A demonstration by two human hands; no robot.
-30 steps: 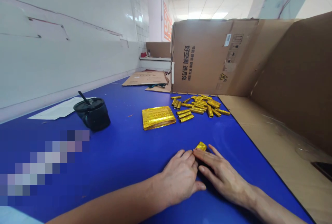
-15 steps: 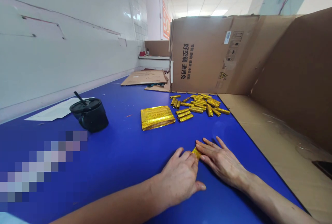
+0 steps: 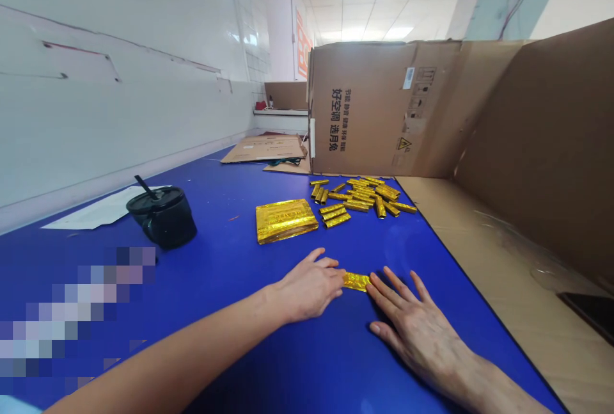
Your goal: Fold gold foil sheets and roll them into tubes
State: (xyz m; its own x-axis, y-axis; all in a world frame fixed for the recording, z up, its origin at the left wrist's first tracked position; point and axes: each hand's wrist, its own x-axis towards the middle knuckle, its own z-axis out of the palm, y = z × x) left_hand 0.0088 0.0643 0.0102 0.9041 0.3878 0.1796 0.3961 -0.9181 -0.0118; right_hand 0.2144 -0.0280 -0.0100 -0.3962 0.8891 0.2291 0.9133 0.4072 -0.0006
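Observation:
A small flat strip of gold foil [image 3: 355, 281] lies on the blue tabletop between my two hands. My left hand [image 3: 311, 287] has its fingers bent over the strip's left end, which they hide. My right hand [image 3: 415, 319] rests flat with fingers spread, index and middle fingertips touching the right end. Beyond them lies a stack of flat gold foil pieces [image 3: 286, 219]. Several folded gold foil tubes [image 3: 362, 193] are scattered to the right of that stack, a few of them side by side at its edge.
A black lidded mug [image 3: 165, 219] with a stick or straw stands at left, by a white sheet [image 3: 103, 209]. A big cardboard box [image 3: 374, 107] rises behind the tubes. Flattened cardboard [image 3: 263, 147] lies at the back. A dark flat object [image 3: 590, 313] sits on cardboard at right.
My left hand has moved left and slightly up, and my right hand has spread more. More of the gold foil strip now shows flat between them. The view has shifted slightly.

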